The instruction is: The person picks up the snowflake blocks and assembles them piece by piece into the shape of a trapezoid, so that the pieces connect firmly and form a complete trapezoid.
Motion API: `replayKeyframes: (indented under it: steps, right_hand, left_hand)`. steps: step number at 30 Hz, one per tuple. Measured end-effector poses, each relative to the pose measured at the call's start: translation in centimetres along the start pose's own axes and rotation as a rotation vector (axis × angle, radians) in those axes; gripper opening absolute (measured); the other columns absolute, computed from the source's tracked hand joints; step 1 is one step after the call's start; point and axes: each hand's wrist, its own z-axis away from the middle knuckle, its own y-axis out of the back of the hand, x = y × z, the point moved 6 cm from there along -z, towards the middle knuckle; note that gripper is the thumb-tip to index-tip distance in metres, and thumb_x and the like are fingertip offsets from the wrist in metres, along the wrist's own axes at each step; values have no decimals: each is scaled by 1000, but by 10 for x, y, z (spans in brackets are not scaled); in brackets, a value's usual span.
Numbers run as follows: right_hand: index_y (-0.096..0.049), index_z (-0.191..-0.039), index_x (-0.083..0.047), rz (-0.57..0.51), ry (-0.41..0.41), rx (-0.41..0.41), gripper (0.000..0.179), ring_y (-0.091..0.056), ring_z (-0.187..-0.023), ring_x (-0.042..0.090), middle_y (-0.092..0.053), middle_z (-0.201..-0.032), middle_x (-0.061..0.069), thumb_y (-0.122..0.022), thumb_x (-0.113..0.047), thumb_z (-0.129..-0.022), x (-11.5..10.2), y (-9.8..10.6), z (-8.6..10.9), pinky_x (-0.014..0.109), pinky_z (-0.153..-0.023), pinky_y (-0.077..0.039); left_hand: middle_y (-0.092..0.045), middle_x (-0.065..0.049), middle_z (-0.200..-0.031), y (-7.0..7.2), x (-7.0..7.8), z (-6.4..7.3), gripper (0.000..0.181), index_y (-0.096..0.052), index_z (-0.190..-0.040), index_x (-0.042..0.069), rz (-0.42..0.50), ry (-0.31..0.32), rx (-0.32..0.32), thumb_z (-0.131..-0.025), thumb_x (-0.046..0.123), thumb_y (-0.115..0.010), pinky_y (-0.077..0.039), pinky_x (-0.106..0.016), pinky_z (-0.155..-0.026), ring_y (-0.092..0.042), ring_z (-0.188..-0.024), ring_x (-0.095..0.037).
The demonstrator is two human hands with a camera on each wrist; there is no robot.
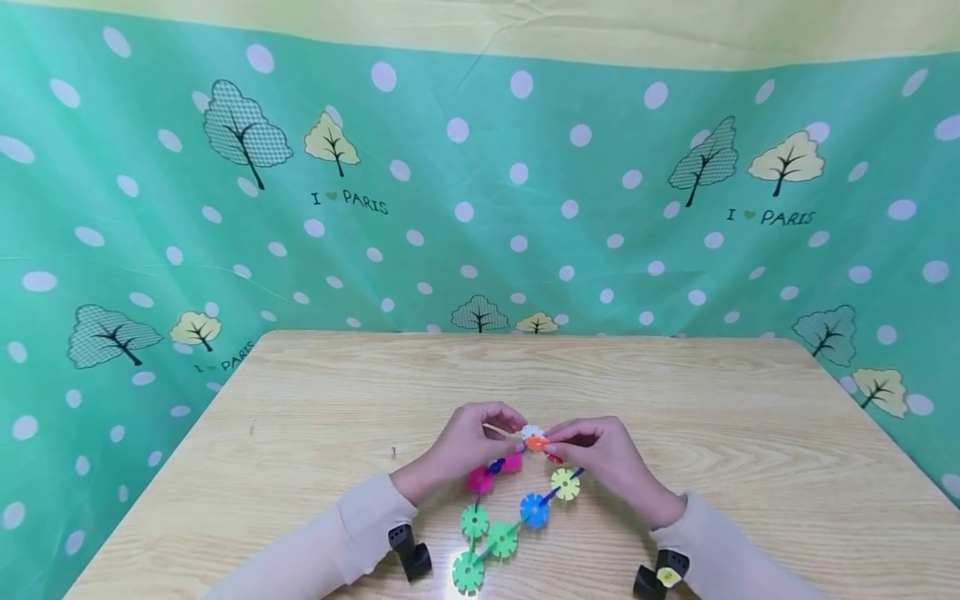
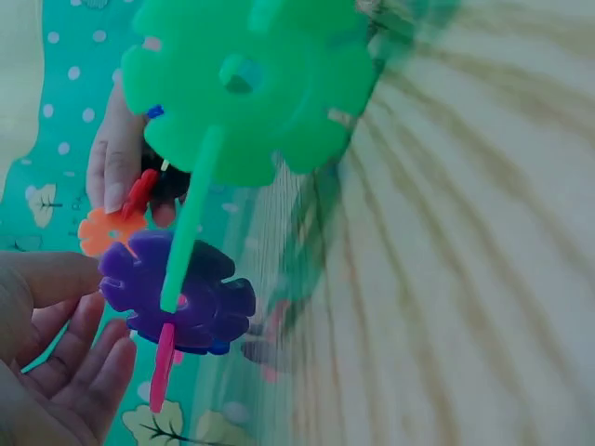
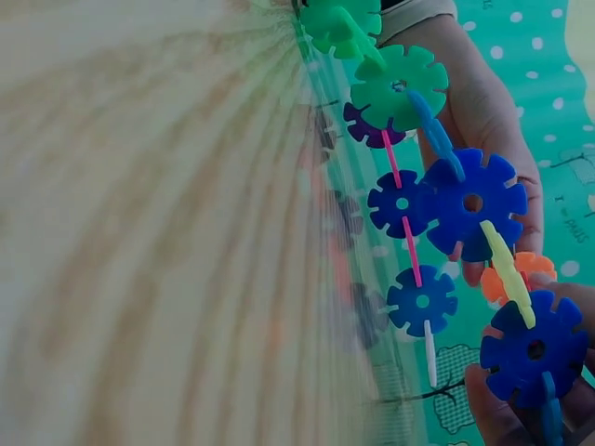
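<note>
A linked chain of notched plastic interlocking discs runs between and below my hands, with a green disc at its near end on the tabletop. My left hand pinches the chain's far part, its fingertips at the edge of a white disc. In the left wrist view, a purple disc sits beside those fingers. Between thumb and fingers, my right hand holds an orange disc against the white one. The orange disc is partly covered in the right wrist view. Exactly how the two discs meet is hidden by fingertips.
Pink discs, a blue disc and a yellow disc belong to the same chain. A small dark bit lies left on the wooden table. Behind hangs a green dotted cloth.
</note>
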Motion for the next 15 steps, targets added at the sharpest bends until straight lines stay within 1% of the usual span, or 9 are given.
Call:
replayKeyframes:
  steps: [3, 6, 9, 11, 13, 15]
  right_hand:
    - [-74, -89, -4, 4, -13, 17, 15, -67, -79, 15, -71, -97, 11, -75, -15, -80, 2, 3, 0, 27, -66, -57]
    - [-74, -88, -4, 19, -17, 27, 15, -67, -81, 14, -72, -96, 10, -75, -16, -80, 1, 4, 0, 26, -66, -56]
    - [-74, -88, -3, 28, -7, 25, 15, -66, -84, 14, -72, -96, 10, -75, -16, -80, 0, 3, 1, 24, -67, -55]
    - [-74, -88, -3, 25, -4, 21, 15, -66, -84, 13, -72, -96, 10, -75, -15, -80, 0, 3, 1, 24, -67, -55]
    - [-74, -89, -2, 11, -2, 15, 15, -66, -83, 13, -72, -96, 11, -75, -14, -80, 0, 3, 2, 24, -66, -55]
    - [-74, -89, -2, -2, -3, 10, 15, -67, -83, 13, -72, -96, 11, -75, -14, -80, 0, 3, 3, 24, -66, -55]
  left_hand:
    - [-65, -11, -107, 0, -1, -2, 29, -64, -108, 2, -52, 9, -2, -80, 4, -72, -53, -28, -82, -61, -102, -27]
    - [-63, -9, -113, -2, -3, -4, 36, -62, -114, 2, -118, 25, -31, -80, 5, -72, -53, -31, -85, -59, -105, -25]
    - [-61, -9, -118, -5, -9, -9, 45, -59, -120, 2, -202, 55, -79, -78, 8, -74, -52, -32, -87, -58, -106, -24]
    - [-61, -8, -120, -8, -14, -14, 51, -58, -123, 2, -250, 80, -122, -77, 11, -76, -50, -31, -89, -58, -107, -23]
    - [-61, -7, -120, -11, -18, -18, 53, -58, -124, 3, -278, 106, -164, -76, 14, -77, -48, -30, -90, -57, -106, -20]
    - [-62, -5, -117, -14, -21, -21, 53, -58, -125, 3, -278, 131, -196, -76, 15, -77, -47, -29, -90, -57, -103, -17]
